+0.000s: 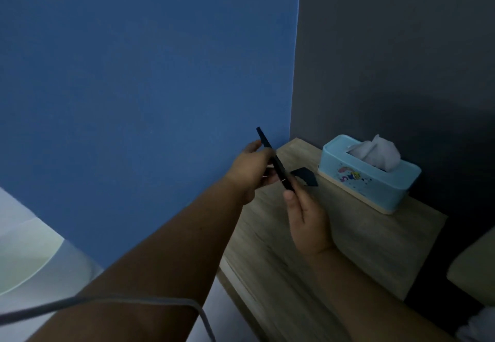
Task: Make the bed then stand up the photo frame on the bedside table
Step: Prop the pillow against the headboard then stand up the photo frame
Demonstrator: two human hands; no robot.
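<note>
Dim, blurry shot. Photo frame [274, 161] seen edge-on, held tilted above the wooden bench [334, 234], its face hidden. Left hand [253, 170] grips its far part, right hand [308, 218] pinches the near end. Its dark stand flap [305, 177] sticks out right. Tissue box [372, 178] on the bench's far right. Bed [29, 248] cut off at left.

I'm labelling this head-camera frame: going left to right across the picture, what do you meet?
White bedding → blue wall → left hand → black photo frame, held edge-on in both hands → right hand → light blue tissue box on the bedside table.
</note>
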